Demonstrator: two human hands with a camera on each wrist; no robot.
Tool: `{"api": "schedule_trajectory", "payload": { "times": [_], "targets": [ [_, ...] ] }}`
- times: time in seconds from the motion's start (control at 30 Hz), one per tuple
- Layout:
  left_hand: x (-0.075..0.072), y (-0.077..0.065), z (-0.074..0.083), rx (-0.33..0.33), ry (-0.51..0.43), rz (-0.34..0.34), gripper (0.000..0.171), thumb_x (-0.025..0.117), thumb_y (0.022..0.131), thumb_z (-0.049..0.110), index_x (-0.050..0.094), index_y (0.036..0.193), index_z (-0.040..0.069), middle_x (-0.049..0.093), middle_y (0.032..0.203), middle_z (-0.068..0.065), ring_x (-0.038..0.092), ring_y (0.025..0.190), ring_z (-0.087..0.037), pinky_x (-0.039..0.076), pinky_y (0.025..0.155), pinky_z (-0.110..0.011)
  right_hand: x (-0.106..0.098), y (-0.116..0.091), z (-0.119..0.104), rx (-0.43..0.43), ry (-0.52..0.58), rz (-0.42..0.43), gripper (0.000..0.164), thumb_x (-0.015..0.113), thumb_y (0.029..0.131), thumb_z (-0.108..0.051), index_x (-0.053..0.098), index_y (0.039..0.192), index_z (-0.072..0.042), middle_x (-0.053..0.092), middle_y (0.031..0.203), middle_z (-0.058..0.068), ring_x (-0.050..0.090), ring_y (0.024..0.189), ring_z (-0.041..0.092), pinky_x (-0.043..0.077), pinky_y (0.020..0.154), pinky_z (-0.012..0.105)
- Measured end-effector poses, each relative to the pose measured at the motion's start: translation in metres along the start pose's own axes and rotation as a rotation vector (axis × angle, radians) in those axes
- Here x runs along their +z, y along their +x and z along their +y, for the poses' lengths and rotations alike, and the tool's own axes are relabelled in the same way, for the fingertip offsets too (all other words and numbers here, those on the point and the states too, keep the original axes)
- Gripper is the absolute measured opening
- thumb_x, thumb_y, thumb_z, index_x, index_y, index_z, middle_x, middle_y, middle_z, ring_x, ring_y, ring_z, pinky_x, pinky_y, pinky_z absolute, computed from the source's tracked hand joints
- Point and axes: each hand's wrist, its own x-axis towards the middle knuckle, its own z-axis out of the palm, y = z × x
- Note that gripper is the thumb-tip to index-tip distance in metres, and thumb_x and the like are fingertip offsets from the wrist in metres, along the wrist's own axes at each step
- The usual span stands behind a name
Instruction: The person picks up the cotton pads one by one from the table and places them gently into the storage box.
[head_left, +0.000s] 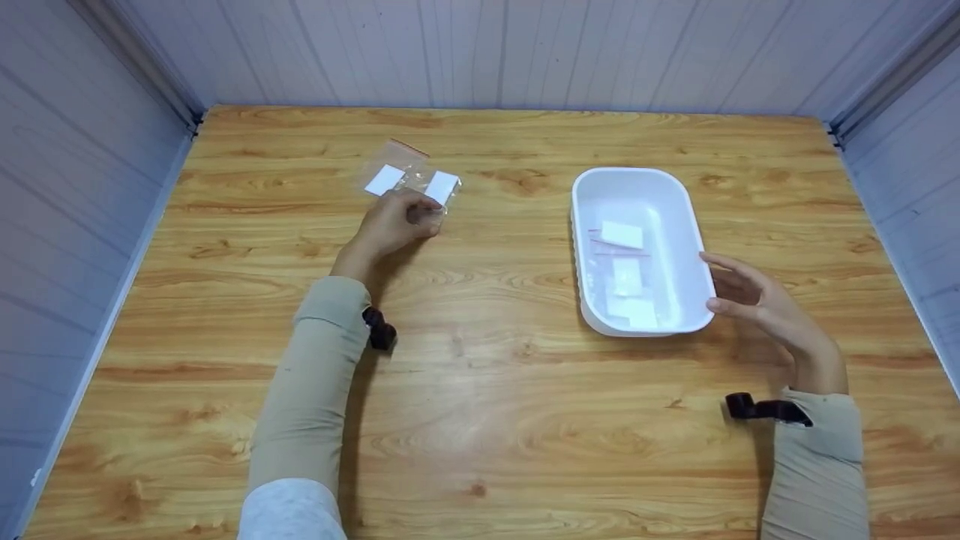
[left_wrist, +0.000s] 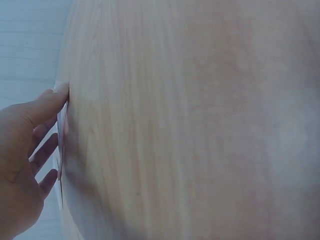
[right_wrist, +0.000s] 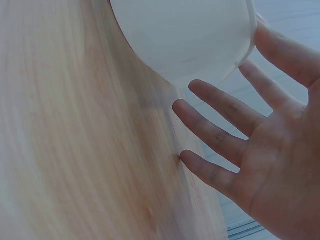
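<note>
Two small clear zip bags, each with a white card inside, lie towards the back left of the table. My left hand (head_left: 394,223) pinches the near edge of the right-hand bag (head_left: 442,186), while the other bag (head_left: 386,178) lies just behind the knuckles. In the left wrist view, the thumb and fingers of the left hand (left_wrist: 25,145) are at the bag's edge, seen almost side-on. My right hand (head_left: 772,307) touches the right rim of a white plastic basket (head_left: 694,300). Its fingers are fairly straight and spread in the right wrist view.
Inside the basket lie several similar bags with white cards (head_left: 622,234), grouped along its left side. The wood-grain table (head_left: 480,420) is bounded by pale panels (head_left: 502,52) at the back and both sides. Each wrist wears a black camera mount (head_left: 381,330).
</note>
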Motion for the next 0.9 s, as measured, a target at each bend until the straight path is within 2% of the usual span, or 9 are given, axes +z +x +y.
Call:
{"api": "schedule_trajectory", "payload": {
  "times": [0.23, 0.57, 0.9],
  "targets": [
    [0.0008, -0.0006, 0.0033, 0.0, -0.018, 0.003, 0.027, 0.075, 0.09, 0.015, 0.071, 0.115, 0.007, 0.065, 0.115, -0.009, 0.057, 0.11, -0.023, 0.043, 0.099, -0.038, 0.0003, 0.001, 0.0004, -0.032, 0.008, -0.002, 0.061, 0.059, 0.097, 0.002, 0.037, 0.153, -0.008, 0.043, 0.148, 0.006, 0.048, 0.125, 0.006, 0.05, 0.088, 0.021],
    [0.0028, 0.0021, 0.0048, -0.051, -0.002, 0.01, 0.022, 0.073, 0.092, 0.018, 0.073, 0.112, 0.007, 0.067, 0.112, -0.008, 0.059, 0.107, -0.022, 0.044, 0.098, -0.037, 0.001, 0.0007, 0.0003, -0.033, 0.01, 0.0, 0.061, 0.059, 0.097, 0.002, 0.036, 0.153, -0.008, 0.044, 0.147, 0.007, 0.049, 0.125, 0.007, 0.05, 0.089, 0.02],
    [0.0032, 0.0054, 0.0101, -0.1, 0.109, 0.004, 0.019, 0.073, 0.092, 0.022, 0.076, 0.107, 0.011, 0.069, 0.112, -0.005, 0.06, 0.108, -0.022, 0.041, 0.1, -0.041, 0.001, 0.0006, -0.0002, -0.016, 0.011, 0.005, 0.062, 0.06, 0.097, 0.001, 0.036, 0.153, -0.009, 0.047, 0.144, 0.006, 0.051, 0.124, 0.008, 0.05, 0.089, 0.02]
  ]
}}
